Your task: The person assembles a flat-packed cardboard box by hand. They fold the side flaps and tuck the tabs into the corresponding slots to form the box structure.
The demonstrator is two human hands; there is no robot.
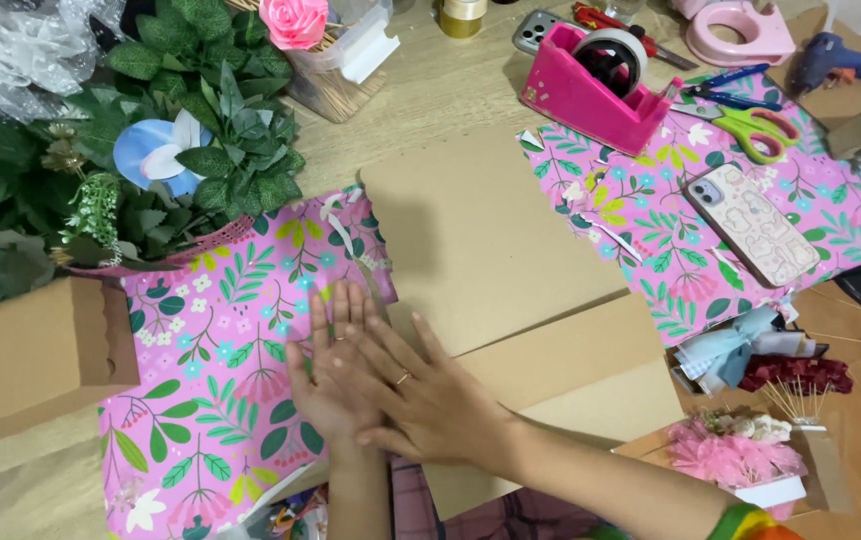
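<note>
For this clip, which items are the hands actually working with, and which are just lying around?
In use: left hand and right hand, stacked and pressing flat on the pink floral wrapping paper and the cardboard box.

Lying about: pink tape dispenser, green scissors, phone, glue gun, artificial leaves.

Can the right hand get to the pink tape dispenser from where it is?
Probably yes. The right hand lies flat over the left hand on the pink floral wrapping paper. Between it and the pink tape dispenser lies only flat brown cardboard, nothing upright. It looks like a long forward stretch.
</note>
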